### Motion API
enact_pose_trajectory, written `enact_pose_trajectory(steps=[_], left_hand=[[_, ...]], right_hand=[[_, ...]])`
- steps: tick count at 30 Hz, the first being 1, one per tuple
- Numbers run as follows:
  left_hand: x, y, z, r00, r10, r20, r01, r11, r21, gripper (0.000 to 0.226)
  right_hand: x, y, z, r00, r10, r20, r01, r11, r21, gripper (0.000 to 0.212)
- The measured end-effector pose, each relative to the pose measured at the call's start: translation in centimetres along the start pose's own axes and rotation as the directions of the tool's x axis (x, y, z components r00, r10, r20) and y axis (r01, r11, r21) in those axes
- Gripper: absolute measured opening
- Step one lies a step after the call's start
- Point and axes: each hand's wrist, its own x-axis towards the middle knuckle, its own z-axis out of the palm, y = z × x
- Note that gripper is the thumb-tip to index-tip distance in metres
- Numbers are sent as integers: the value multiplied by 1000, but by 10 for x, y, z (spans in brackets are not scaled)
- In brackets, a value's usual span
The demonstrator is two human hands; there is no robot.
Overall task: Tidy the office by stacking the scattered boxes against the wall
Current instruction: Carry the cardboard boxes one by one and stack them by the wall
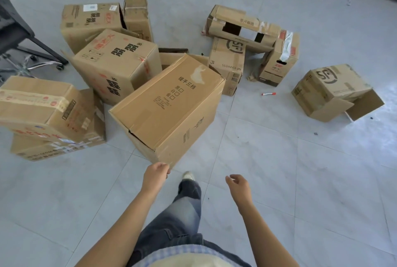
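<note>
Near lower corner of tilted box (167,103) in curled fingers (165,169) of left hand (155,175); right hand (237,185) loosely open, empty, apart.

The pale grey tiled floor (279,180) carries scattered cardboard boxes (116,67), an SF Express box (227,64) upright among them and an open-flapped box (330,90) apart at right. A red marker (268,94) lies between those two. An office chair base (32,63) stands at left.
</note>
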Motion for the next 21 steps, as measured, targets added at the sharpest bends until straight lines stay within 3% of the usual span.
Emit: enact_pose_trajectory(steps=[7, 14, 17, 21], left_hand=[[109, 114, 58, 999, 38, 24, -35, 996, -84, 30], [181, 217, 87, 986, 152, 63, -150, 988, -38, 16], [207, 221, 96, 994, 74, 75, -72, 997, -33, 22], [250, 225, 102, 995, -95, -19, 92, 991, -99, 20]], right_hand=[[108, -86, -55, 999, -18, -32, 15, 995, -95, 39], [189, -168, -84, 998, -50, -42, 46, 994, -97, 38], [220, -189, -83, 999, -39, 5, 40, 987, -155, 39], [276, -225, -85, 996, -17, 83, 35, 976, -216, 38]])
